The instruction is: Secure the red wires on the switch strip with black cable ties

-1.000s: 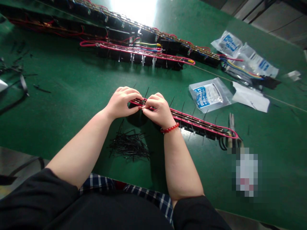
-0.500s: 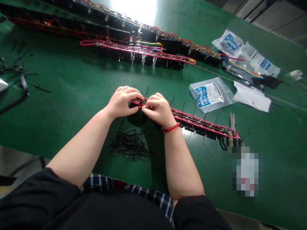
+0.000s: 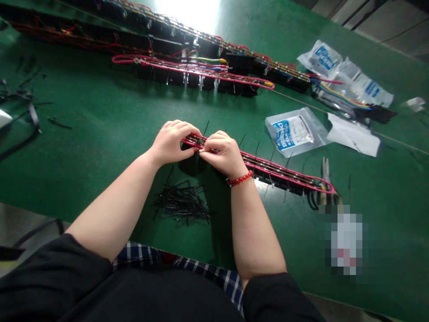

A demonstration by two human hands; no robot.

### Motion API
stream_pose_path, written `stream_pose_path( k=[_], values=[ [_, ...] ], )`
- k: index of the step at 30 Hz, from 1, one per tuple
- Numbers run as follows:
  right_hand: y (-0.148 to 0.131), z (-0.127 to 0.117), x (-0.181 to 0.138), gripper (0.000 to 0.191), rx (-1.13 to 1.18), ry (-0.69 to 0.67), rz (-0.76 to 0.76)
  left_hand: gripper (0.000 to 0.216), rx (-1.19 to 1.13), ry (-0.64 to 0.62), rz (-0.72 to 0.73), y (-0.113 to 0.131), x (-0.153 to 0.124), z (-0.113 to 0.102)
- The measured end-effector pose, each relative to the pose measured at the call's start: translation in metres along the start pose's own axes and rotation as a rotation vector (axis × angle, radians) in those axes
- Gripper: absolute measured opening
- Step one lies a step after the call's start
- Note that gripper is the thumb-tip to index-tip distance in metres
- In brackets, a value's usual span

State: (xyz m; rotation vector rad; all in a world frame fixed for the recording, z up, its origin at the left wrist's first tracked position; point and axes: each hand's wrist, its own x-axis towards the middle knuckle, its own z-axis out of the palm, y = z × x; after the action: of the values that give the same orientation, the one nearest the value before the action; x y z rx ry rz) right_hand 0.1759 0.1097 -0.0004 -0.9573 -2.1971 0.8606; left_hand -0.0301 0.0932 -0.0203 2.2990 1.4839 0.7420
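A long black strip with bars and a loop of red wire (image 3: 278,169) lies slantwise on the green table, with thin black cable ties standing up along it. My left hand (image 3: 172,142) is closed around its left end, thumb below and fingers above. Close beside it, my right hand (image 3: 223,154) lies over the strip with thumb and forefinger pinched at its near edge, on what looks like a cable tie; the fingertips mostly hide it. A heap of loose black cable ties (image 3: 182,203) lies on the table nearer my body.
Pliers (image 3: 325,172) lie by the strip's right end, near a blurred-out patch. Beyond are a plastic bag with a blue label (image 3: 291,132), white paper (image 3: 353,136) and more bags (image 3: 321,58). Similar wired strips (image 3: 201,74) lie across the back. Black scraps (image 3: 25,96) are at left.
Both hands stay almost in place at the strip's left end. The right hand has shifted very slightly to the right, and the view has moved a little.
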Motion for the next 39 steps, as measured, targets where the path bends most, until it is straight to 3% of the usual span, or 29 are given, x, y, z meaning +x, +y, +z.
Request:
stream_pose_path(
  k=[20, 29, 35, 39],
  values=[
    [-0.0002, -0.0046, -0.0004, 0.022, 0.003, -0.068, -0.019, 0.034, 0.021, 0.025, -0.01, 0.0004, -0.0021, 0.0014],
    [0.001, -0.0011, -0.0006, 0.021, -0.02, 0.0, -0.004, 0.017, 0.021, 0.049, 0.094, 0.0041, -0.001, 0.0014],
    [-0.0005, -0.0031, 0.0, 0.021, -0.003, -0.001, -0.009, 0.015, -0.001, 0.032, 0.09, 0.0023, -0.0001, 0.0024],
    [0.0006, -0.0041, 0.0004, 0.03, 0.048, 0.046, 0.018, 0.017, -0.006, 0.044, 0.101, 0.0002, -0.0002, 0.0032]
  ],
)
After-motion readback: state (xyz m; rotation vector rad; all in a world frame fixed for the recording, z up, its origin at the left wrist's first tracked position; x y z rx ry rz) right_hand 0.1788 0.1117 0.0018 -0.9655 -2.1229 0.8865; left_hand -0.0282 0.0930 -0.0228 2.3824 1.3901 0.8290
